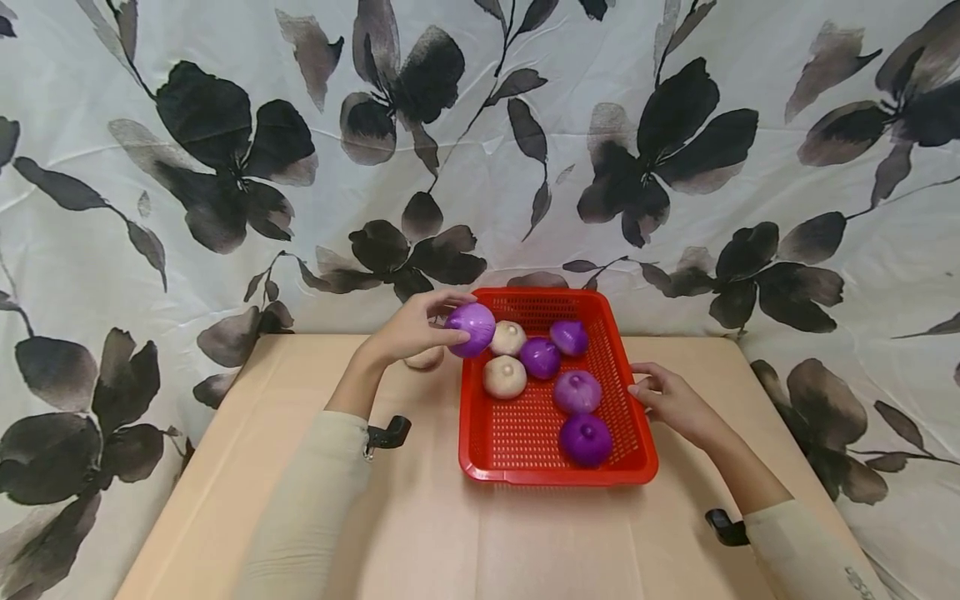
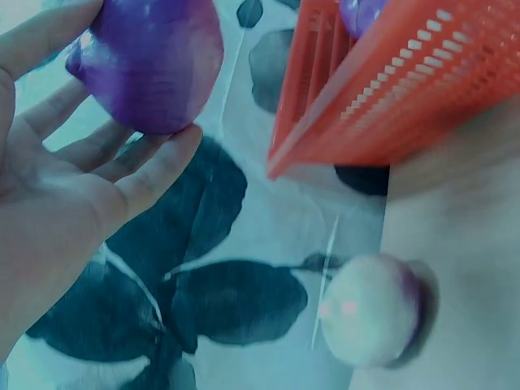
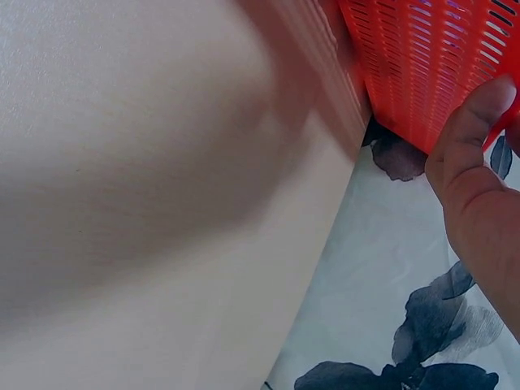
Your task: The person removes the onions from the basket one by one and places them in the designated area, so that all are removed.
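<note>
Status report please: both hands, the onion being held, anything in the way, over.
Left hand holds purple onion by left rim of red basket. Right hand grips its right rim. Pale onion outside, on table; nothing visibly blocking.

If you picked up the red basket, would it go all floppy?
Probably not: the red basket looks fairly stiff, with its sides keeping their shape where the right hand touches the rim. Empty, it might be light, because its walls are full of holes. If it tipped, the front purple onion could roll, since it's round.
</note>
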Tool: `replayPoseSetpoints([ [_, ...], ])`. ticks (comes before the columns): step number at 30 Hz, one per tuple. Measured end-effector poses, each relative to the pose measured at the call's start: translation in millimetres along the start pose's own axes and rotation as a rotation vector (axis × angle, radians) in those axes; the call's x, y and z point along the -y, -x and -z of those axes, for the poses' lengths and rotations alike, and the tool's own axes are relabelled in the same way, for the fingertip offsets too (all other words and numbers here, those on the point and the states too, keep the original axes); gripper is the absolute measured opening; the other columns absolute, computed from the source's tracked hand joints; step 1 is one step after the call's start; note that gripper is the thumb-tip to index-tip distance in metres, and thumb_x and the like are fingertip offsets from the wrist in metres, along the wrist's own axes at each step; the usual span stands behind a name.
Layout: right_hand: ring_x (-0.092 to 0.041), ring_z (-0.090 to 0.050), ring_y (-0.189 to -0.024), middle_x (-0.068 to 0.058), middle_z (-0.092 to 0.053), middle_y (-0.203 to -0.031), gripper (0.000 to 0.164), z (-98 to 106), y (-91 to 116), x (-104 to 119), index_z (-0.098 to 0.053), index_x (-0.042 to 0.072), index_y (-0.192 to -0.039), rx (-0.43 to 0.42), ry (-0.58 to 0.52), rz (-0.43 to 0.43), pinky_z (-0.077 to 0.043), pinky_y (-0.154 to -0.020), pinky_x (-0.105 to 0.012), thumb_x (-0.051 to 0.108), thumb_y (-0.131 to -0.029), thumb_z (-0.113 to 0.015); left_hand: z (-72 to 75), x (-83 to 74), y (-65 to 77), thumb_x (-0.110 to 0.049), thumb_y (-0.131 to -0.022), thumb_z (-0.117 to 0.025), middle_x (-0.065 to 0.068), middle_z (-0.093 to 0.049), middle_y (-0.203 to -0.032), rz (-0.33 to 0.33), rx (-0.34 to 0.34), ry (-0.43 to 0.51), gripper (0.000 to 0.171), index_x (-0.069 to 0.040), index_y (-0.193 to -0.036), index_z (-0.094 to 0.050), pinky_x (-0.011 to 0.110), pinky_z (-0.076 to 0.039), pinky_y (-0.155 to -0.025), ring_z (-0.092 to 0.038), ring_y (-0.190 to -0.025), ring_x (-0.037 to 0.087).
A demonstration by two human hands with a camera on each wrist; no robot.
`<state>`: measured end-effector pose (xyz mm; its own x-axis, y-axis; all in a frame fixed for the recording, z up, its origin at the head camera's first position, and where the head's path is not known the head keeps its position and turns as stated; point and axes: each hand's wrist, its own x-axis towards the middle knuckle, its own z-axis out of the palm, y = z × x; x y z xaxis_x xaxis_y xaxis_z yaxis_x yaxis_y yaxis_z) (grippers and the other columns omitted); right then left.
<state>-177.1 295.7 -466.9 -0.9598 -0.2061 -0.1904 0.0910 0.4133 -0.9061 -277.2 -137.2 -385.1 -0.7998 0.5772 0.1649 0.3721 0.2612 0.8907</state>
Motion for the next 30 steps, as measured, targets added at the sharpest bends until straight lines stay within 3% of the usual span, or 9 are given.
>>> replayPoseSetpoints([
  [6, -0.016, -0.07, -0.086, -0.02, -0.061, -0.104, 0.052, -2, -1, -2, -0.036, -0.01, -0.15, 0.003, -0.006, 0.004, -0.063, -0.075, -0.032, 0.012, -0.107, -0.055, 19.8, 16.5, 16.4, -0.008, -0.089, -0.079, 0.015, -0.062, -0.139, 0.046, -0.143, -0.001, 0.057, -0.004, -0.142, -0.057, 0.052, -0.051, -0.107, -0.06, -0.127, 0.037],
  [14, -0.017, -0.07, -0.088, -0.022, -0.062, -0.107, 0.054, 1, 5, -4, -0.034, -0.009, -0.151, -0.002, 0.015, -0.004, -0.063, -0.076, -0.032, 0.012, -0.107, -0.055, 35.7, 37.2, 35.4, -0.009, -0.09, -0.079, 0.019, -0.054, -0.146, 0.133, -0.321, -0.012, 0.06, -0.006, -0.145, -0.055, 0.057, -0.047, -0.11, -0.055, -0.133, 0.044],
  [24, -0.021, -0.071, -0.089, -0.023, -0.061, -0.108, 0.057, 0, 6, -1, -0.032, -0.009, -0.153, 0.013, 0.002, -0.012, -0.063, -0.075, -0.032, 0.015, -0.107, -0.056, 53.5, 70.1, 56.5, -0.01, -0.093, -0.076, 0.023, -0.046, -0.153, 0.241, -0.438, -0.04, 0.066, -0.006, -0.153, -0.047, 0.059, -0.046, -0.108, -0.052, -0.132, 0.046],
  [30, -0.017, -0.07, -0.087, -0.022, -0.061, -0.106, 0.055, -1, 2, 0, -0.033, -0.01, -0.151, 0.008, -0.005, 0.002, -0.063, -0.074, -0.031, 0.014, -0.107, -0.056, 60.4, 99.3, 60.7, -0.009, -0.093, -0.075, 0.026, -0.047, -0.151, 0.296, -0.505, -0.078, 0.065, 0.001, -0.15, -0.046, 0.058, -0.046, -0.11, -0.053, -0.132, 0.048],
])
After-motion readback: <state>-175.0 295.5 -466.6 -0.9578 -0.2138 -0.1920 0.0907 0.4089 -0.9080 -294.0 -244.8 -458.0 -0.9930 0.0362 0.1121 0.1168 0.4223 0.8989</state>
